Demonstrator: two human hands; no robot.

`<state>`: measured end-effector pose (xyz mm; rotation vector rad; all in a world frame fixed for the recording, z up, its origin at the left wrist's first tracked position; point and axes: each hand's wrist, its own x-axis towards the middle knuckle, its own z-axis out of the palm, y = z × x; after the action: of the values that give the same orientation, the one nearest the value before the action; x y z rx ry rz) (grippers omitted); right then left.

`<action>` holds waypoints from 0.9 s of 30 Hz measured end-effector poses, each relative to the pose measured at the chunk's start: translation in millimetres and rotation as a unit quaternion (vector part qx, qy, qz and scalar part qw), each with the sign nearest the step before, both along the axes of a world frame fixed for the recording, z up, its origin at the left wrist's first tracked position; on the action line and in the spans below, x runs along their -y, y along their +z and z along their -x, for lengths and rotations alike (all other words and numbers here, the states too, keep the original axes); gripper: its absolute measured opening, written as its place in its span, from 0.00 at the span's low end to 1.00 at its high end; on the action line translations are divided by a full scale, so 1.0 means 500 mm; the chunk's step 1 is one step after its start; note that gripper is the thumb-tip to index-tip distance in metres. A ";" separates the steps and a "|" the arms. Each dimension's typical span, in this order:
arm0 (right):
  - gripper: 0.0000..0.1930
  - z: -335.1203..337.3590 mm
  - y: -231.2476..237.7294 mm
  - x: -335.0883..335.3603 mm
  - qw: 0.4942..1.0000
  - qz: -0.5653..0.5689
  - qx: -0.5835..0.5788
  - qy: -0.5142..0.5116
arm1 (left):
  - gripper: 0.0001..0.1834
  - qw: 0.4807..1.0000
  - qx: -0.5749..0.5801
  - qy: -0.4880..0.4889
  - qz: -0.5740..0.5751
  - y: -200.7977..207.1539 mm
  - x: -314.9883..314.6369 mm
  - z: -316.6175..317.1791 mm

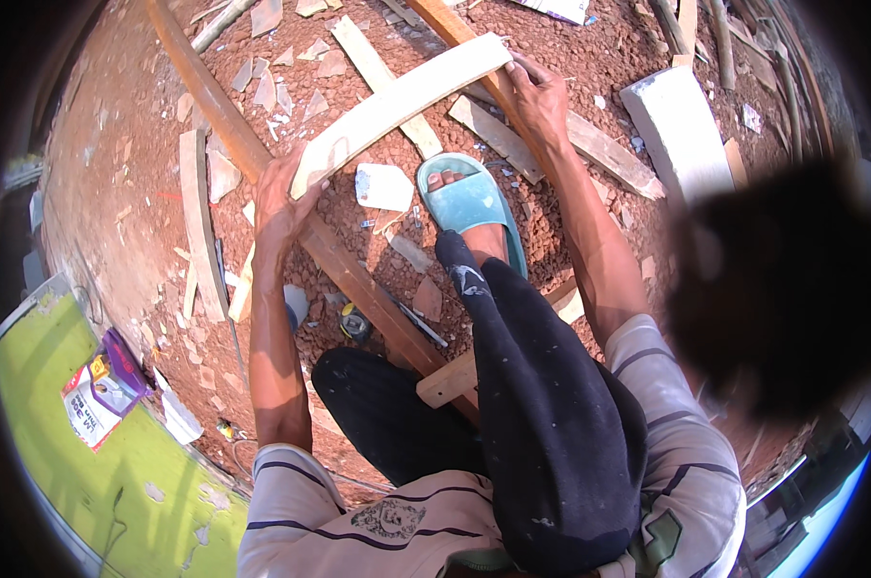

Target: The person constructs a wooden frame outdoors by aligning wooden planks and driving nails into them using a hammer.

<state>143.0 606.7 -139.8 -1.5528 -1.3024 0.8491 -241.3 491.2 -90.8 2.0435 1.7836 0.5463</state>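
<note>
A pale wooden board (397,108) stretches between my two hands, its far right end higher in the picture. My left hand (286,196) is closed around its near left end. At the other end, my right hand (535,99) grips the board with thumb and fingers. Below the board run two long brown timbers, the left timber (209,91) passing under my left hand and the right timber (452,27) close to my right hand. Whether the board rests on them I cannot tell. A tape measure (355,323) lies beside the left timber, near my knee.
My foot in a blue sandal (469,200) stands between the timbers. Wood offcuts (201,226), a white chunk (384,187) and broken tile pieces litter the red soil. A large white block (679,133) lies at right. A dark blurred shape (782,289) covers the right side.
</note>
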 end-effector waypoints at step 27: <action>0.33 -0.886 0.170 1.098 0.622 0.007 -0.228 -0.749 | 0.34 0.997 -0.007 -0.060 0.054 0.025 -0.003 0.005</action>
<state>586.2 57.5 -54.5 -1.6122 0.5648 0.0460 -243.6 492.5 -78.3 2.0686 1.6476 0.3927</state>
